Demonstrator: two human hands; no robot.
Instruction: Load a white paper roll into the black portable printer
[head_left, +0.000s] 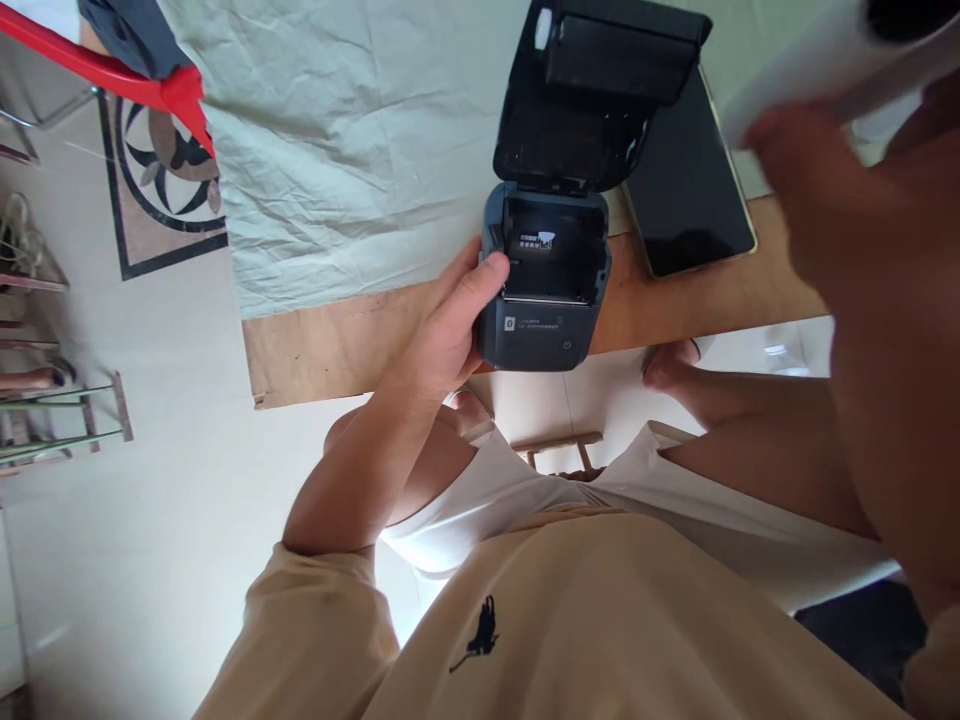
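Note:
My left hand grips the left side of a dark blue-grey portable label printer, its thumb on the rim of the paper bay. The printer's black lid is swung fully up, away from me, and the bay shows only a small printed label inside. At the upper right, close to the camera, my right hand is closed around a white paper roll with a dark hollow core. Both roll and fingers are blurred, and the picture edge cuts them off. Between the printer and this hand lies a dark-screened tablet.
A pale green cloth covers most of the wooden table, whose near edge is bare. A red plastic chair part stands beyond the left corner. A metal-and-wood rack or stool is on the tiled floor at far left.

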